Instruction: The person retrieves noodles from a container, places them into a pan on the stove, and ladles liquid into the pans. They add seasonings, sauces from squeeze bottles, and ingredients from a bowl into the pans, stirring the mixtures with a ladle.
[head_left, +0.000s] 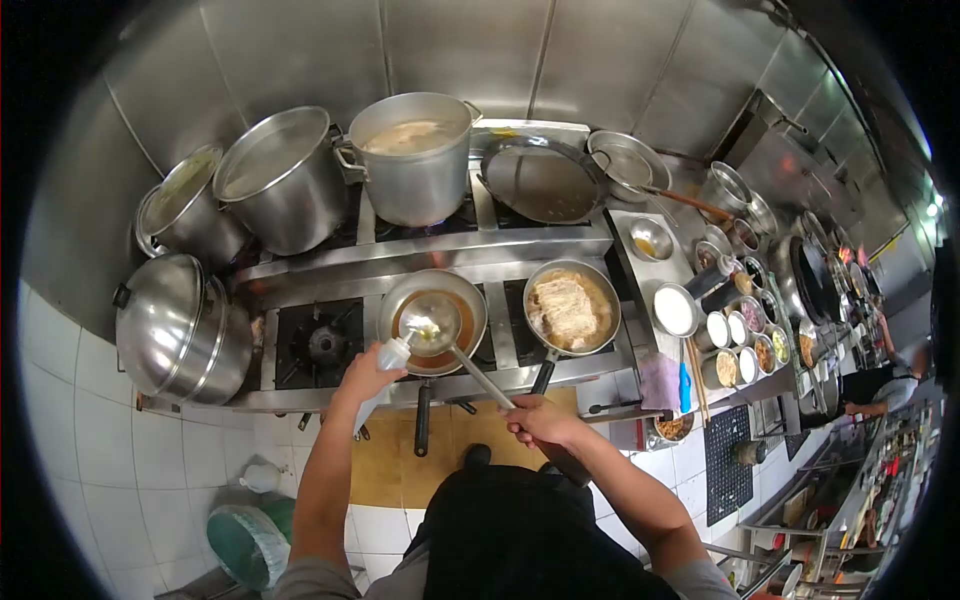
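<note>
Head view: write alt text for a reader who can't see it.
The right hand holds a ladle over a pan of brown liquid on a stove, while the left hand holds a squeeze bottle, its tip by the ladle. To the right, a second pan holds pale food; large metal pots stand behind.

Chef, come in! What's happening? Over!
Left hand gripping bottle, pointed at ladle. Right hand gripping ladle, its bowl over left pan. Right pan alongside, not blocking.

The person wears a grey top [400, 580] with short grey sleeves [310, 582], the forearms, left hand [367, 376] and right hand [545, 420] bare. A broad black garment [505, 530] covers the front; one dark, rounded shoe tip [477, 456] shows beyond it.
</note>
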